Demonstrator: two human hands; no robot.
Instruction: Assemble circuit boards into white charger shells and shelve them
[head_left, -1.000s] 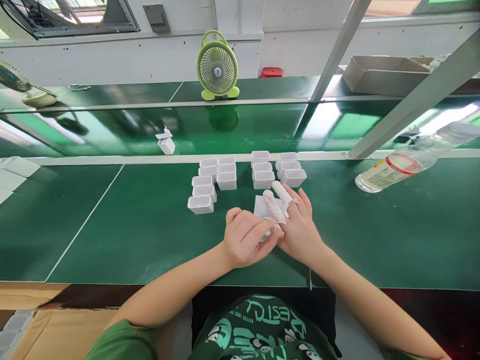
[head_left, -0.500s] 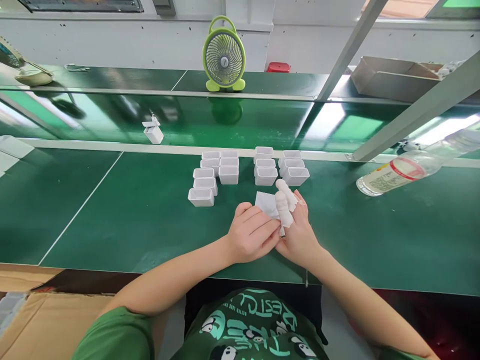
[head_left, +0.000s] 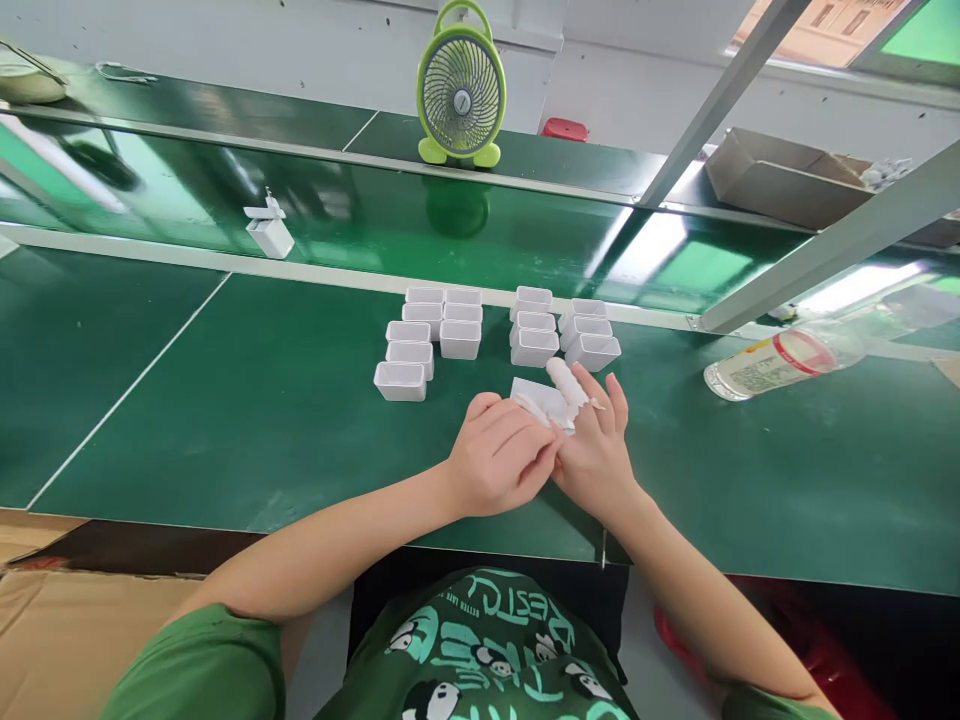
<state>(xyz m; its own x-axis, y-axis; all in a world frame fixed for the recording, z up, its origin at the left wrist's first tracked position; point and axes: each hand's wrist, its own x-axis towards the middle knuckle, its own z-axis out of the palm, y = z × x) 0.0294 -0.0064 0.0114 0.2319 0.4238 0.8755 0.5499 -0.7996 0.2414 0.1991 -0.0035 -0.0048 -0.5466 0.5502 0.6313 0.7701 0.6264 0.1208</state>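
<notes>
The left hand (head_left: 502,455) curls narrow, fingertips against the right hand (head_left: 595,458), whose visible fingers fan apart — what either grips I cannot tell. White wrap (head_left: 566,384) covers one right finger; a white piece (head_left: 531,391) shows at its nine o'clock, white containers (head_left: 534,353) at ten to one beyond. Handling these seems the present step — the next move likely calls for a gentle, steady pinch

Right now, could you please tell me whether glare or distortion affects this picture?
Head view: bright reflections streak the glossy green surface behind the white containers; toward the head view's right edge, the bottle seems stretched; near the head view's middle, the left hand and right hand look fairly clear.
</notes>
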